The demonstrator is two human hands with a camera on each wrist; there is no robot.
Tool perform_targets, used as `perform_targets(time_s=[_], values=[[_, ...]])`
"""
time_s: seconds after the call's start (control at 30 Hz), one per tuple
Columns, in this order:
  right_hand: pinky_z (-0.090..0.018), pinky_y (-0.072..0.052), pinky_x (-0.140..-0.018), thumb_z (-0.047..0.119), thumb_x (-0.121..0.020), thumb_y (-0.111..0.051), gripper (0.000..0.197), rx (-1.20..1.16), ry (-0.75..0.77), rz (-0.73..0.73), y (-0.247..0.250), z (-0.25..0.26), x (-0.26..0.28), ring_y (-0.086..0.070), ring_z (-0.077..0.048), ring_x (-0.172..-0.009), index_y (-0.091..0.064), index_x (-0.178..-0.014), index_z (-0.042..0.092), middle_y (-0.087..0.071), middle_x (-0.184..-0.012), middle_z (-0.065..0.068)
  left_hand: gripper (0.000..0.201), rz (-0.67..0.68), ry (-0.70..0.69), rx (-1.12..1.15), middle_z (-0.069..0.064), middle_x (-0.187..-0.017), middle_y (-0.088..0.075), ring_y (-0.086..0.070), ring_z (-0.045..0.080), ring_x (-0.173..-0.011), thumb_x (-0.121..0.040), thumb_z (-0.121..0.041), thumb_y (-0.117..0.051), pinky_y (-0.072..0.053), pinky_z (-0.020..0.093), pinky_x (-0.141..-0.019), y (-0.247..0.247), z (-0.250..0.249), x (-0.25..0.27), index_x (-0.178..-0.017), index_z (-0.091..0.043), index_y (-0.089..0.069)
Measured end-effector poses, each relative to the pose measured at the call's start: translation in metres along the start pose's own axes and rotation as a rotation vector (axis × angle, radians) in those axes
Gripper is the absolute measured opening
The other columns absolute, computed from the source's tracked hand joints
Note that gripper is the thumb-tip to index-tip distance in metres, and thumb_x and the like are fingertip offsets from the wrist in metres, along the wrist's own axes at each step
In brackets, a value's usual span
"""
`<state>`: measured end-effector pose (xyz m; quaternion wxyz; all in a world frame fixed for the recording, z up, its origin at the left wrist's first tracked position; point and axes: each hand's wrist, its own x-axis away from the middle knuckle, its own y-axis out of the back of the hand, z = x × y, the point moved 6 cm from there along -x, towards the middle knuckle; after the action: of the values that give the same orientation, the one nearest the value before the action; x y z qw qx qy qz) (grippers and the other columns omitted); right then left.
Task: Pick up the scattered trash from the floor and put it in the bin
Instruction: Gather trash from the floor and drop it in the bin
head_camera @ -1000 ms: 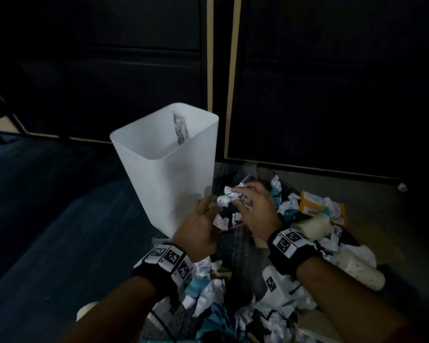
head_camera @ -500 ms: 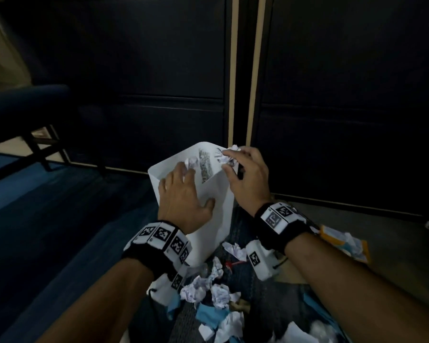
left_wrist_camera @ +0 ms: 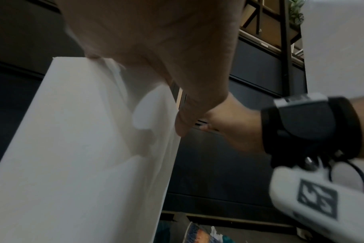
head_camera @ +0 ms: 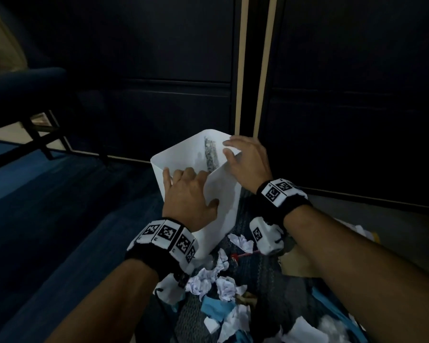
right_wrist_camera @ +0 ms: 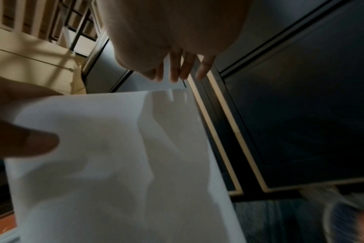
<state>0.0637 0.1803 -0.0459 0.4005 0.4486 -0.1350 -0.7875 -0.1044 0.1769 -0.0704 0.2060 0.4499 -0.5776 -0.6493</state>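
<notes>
The white translucent bin stands on the floor in front of dark cabinet doors. My left hand holds its near rim, fingers hooked over the edge and thumb pressed on the outer wall. My right hand hovers over the bin's right corner with straight fingers and nothing in it. A grey strip shows on the bin's inner wall. Crumpled white and blue paper trash lies scattered on the floor below my wrists.
Dark cabinet doors with pale trim stand close behind the bin. A blue seat on black legs is at the left over blue carpet. A brown cardboard piece and a small red item lie among the trash.
The crumpled paper that my hands held over the bin is gone from them. My left fingers have hooked over the rim, and my right fingers have spread out.
</notes>
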Motion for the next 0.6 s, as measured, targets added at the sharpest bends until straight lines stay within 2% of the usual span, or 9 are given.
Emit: perform_targets(time_s=[0.1,0.17,0.27,0.4,0.43,0.47,0.5,0.53,0.6], values=[[-0.034,-0.046,-0.089,0.021,-0.092,-0.058,0.017,0.013,-0.004,-0.156,0.017,-0.023,0.023,-0.056,-0.023,-0.103,-0.071,-0.1,0.016,-0.069,-0.109,-0.002,0.054,0.008,0.001,-0.026,0.005,-0.102,-0.058,-0.05,0.032,-0.108,-0.074,-0.055,-0.059,-0.011,0.055,-0.116,0.002,-0.002,0.001,-0.111,-0.016,-0.055],[-0.036,-0.047,-0.079,0.019,-0.091,-0.057,0.013,0.042,-0.053,-0.178,0.014,-0.05,0.047,-0.057,-0.025,-0.091,-0.069,-0.091,0.016,-0.068,-0.096,-0.004,0.056,-0.012,-0.001,-0.018,0.006,-0.101,-0.059,-0.051,0.033,-0.107,-0.074,-0.056,-0.06,-0.012,0.056,-0.115,0.004,-0.002,0.002,-0.111,-0.014,-0.056],[-0.041,-0.051,-0.073,0.018,-0.091,-0.056,0.013,0.134,-0.162,0.033,-0.015,-0.097,0.09,-0.061,-0.028,-0.082,-0.067,-0.084,0.016,-0.067,-0.088,-0.008,0.058,-0.045,-0.011,-0.004,0.008,-0.098,-0.06,-0.053,0.035,-0.103,-0.071,-0.056,-0.062,-0.015,0.057,-0.114,0.0,-0.003,0.002,-0.109,-0.012,-0.057],[-0.035,-0.051,-0.068,0.017,-0.085,-0.057,0.02,0.224,-0.264,0.436,-0.073,-0.137,0.143,-0.058,-0.028,-0.074,-0.06,-0.068,0.028,-0.063,-0.082,-0.008,0.057,-0.083,-0.012,0.006,0.007,-0.09,-0.061,-0.055,0.034,-0.096,-0.069,-0.057,-0.061,-0.018,0.059,-0.112,-0.004,-0.002,0.001,-0.103,-0.011,-0.059],[-0.036,-0.05,-0.072,0.018,-0.086,-0.056,0.02,0.238,-0.293,0.522,-0.086,-0.142,0.152,-0.058,-0.029,-0.079,-0.064,-0.072,0.03,-0.063,-0.087,-0.01,0.057,-0.097,-0.015,0.007,0.007,-0.088,-0.06,-0.055,0.034,-0.095,-0.068,-0.057,-0.059,-0.019,0.059,-0.111,-0.005,-0.002,0.001,-0.101,-0.01,-0.06],[-0.038,-0.051,-0.08,0.02,-0.089,-0.056,0.017,0.255,-0.322,0.592,-0.098,-0.146,0.161,-0.06,-0.03,-0.092,-0.071,-0.088,0.028,-0.064,-0.102,-0.011,0.057,-0.113,-0.02,0.011,0.007,-0.086,-0.06,-0.055,0.034,-0.093,-0.067,-0.057,-0.058,-0.019,0.06,-0.111,-0.005,-0.001,0.001,-0.099,-0.01,-0.06],[-0.04,-0.049,-0.092,0.021,-0.092,-0.055,0.024,0.283,-0.348,0.648,-0.108,-0.15,0.169,-0.057,-0.031,-0.109,-0.07,-0.11,0.025,-0.061,-0.121,-0.012,0.056,-0.125,-0.024,0.017,0.007,-0.084,-0.059,-0.055,0.035,-0.092,-0.066,-0.056,-0.057,-0.02,0.06,-0.11,-0.005,-0.001,0.002,-0.097,-0.009,-0.06],[-0.042,-0.045,-0.101,0.021,-0.095,-0.053,0.033,0.31,-0.367,0.7,-0.117,-0.155,0.176,-0.051,-0.033,-0.122,-0.062,-0.127,0.024,-0.054,-0.135,-0.011,0.056,-0.131,-0.027,0.022,0.007,-0.083,-0.059,-0.055,0.035,-0.091,-0.066,-0.056,-0.057,-0.021,0.06,-0.11,-0.006,-0.001,0.001,-0.096,-0.009,-0.06],[-0.046,-0.036,-0.111,0.016,-0.098,-0.048,0.046,0.34,-0.391,0.773,-0.127,-0.159,0.188,-0.04,-0.035,-0.134,-0.049,-0.141,0.028,-0.041,-0.15,-0.011,0.055,-0.132,-0.035,0.032,0.007,-0.083,-0.058,-0.055,0.035,-0.091,-0.066,-0.055,-0.057,-0.02,0.061,-0.11,-0.006,0.0,0.002,-0.096,-0.009,-0.059]])
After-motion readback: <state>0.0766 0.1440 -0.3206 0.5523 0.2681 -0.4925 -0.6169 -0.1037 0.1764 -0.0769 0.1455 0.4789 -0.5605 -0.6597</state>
